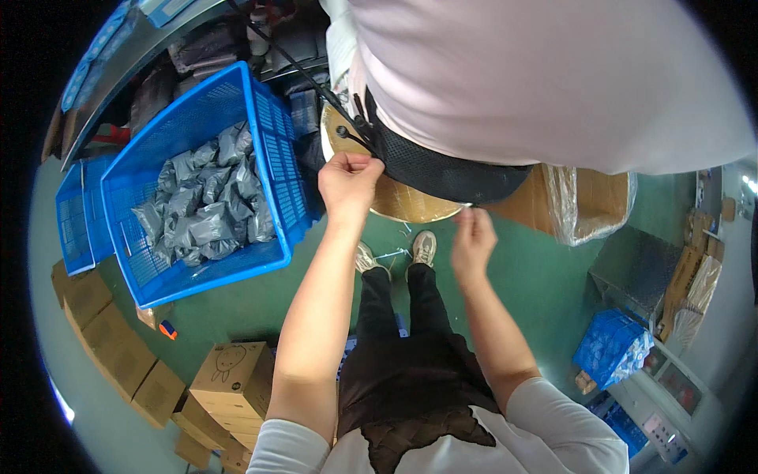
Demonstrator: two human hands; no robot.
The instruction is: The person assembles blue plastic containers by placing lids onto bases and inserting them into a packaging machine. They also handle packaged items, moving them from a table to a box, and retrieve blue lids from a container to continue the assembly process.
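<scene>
Seen from above, a person stands on a green floor [260, 304] with both bare arms reaching forward. The left hand [348, 180], near centre, is clenched, pinching the edge of a black mesh strap [442, 170] that runs along the bottom of a large pale bag [545, 79] at 1 o'clock. The right hand [473, 238], just toward 4 o'clock of the left, has fingers curled; whether it grips anything cannot be told. A blue crate [268, 150] of grey packets [201, 201] sits at 10 o'clock. Cardboard boxes [233, 379] lie at 7 o'clock.
</scene>
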